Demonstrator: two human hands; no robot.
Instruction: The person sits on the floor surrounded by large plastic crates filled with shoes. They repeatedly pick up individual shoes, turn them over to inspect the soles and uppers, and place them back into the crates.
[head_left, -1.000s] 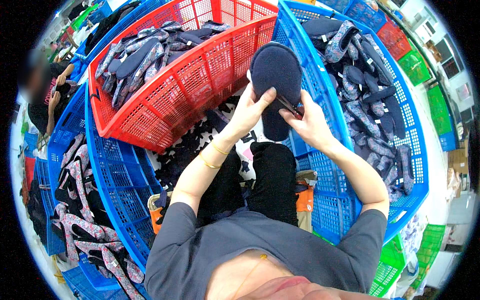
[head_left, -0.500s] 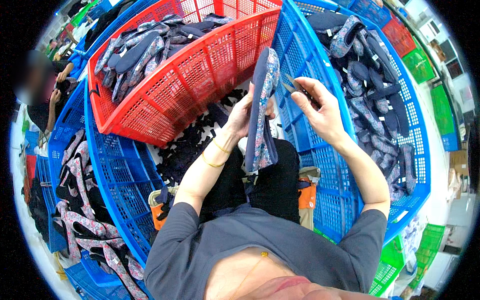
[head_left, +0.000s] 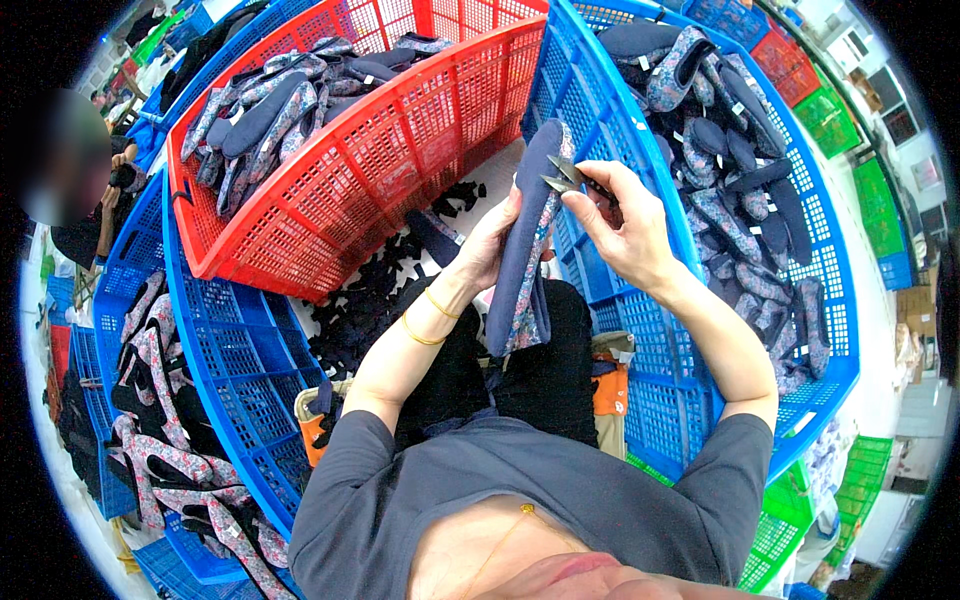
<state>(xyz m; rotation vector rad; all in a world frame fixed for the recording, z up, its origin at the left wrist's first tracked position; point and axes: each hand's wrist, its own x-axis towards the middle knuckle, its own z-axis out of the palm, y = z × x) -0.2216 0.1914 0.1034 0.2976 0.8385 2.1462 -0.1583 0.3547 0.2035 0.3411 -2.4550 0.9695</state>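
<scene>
Over my lap, my left hand (head_left: 483,245) is closed round a slipper (head_left: 521,255), held upright with its toe end up. Its dark navy sole shows, and a floral fabric side runs along the right edge. My right hand (head_left: 634,228) grips small dark thread snips (head_left: 566,176). The pointed blades overlap the slipper's upper right edge in view; whether they touch it I cannot tell. The fingers of my left hand behind the slipper are mostly hidden.
A red basket (head_left: 370,140) holds several floral slippers. To the right, a blue basket (head_left: 640,380) contains more slippers. At left stands another blue basket (head_left: 240,350), with floral pieces (head_left: 165,450) beyond it. Dark scraps (head_left: 370,320) lie before me. A co-worker's hands (head_left: 118,180) show far left.
The slipper has turned to show more of its sole and sits slightly lower. My right hand has brought the snips left and up against its edge in view.
</scene>
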